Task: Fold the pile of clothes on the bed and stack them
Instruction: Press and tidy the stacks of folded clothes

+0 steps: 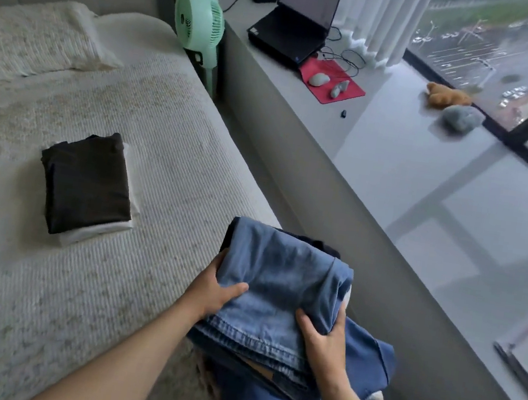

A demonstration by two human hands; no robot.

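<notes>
Two hands hold a folded pair of light blue denim jeans over the near right edge of the bed. The left hand grips the jeans' left side, thumb lying on top; the right hand grips the near right corner, fingers curled into the cloth. Beneath the jeans lies a darker blue garment, with something dark showing behind. Well apart to the left, a folded black garment rests on a folded white garment on the cream bedspread. On the grey window surface sit a black laptop and a red mouse mat. A mint green fan stands beside the bed.
</notes>
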